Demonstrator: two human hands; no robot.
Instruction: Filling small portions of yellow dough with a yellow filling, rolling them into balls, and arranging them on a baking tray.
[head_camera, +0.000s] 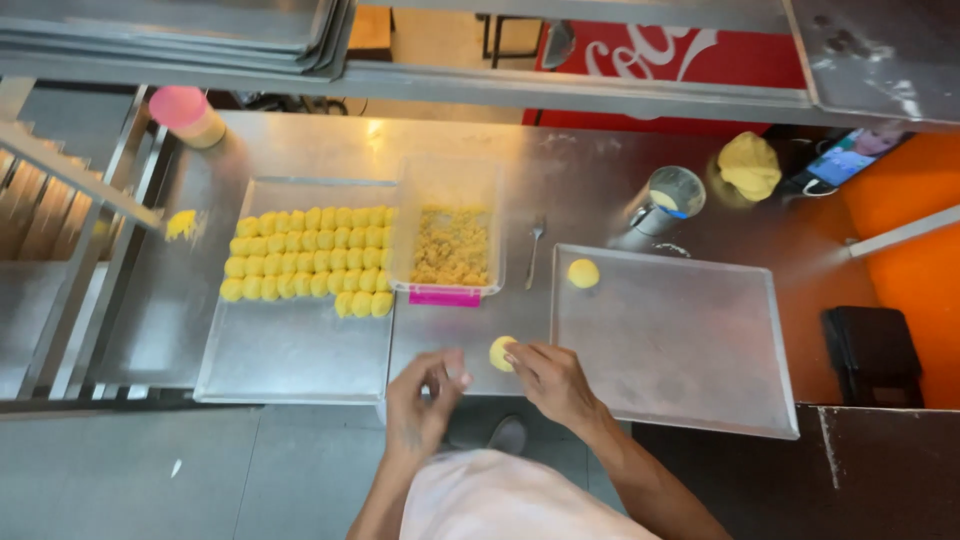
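Observation:
My right hand (552, 382) pinches a small round yellow dough ball (500, 353) at its fingertips, just above the steel counter. Close beside it, my left hand (425, 400) is curled with fingers loosely closed and nothing visible in it. A clear plastic tub (449, 180) of crumbly yellow filling stands behind the hands. To its left a steel tray (290, 350) carries several rows of yellow dough balls (305, 262). On the right, another steel tray (690, 360) holds a single yellow ball (583, 273).
A spoon (535, 250) lies between the tub and the right tray. A steel cup (668, 198), a yellow dough lump (749, 165) and a phone (845, 157) sit at the back right. A pink-lidded jar (187, 115) stands back left. A black object (873, 355) sits on the orange surface.

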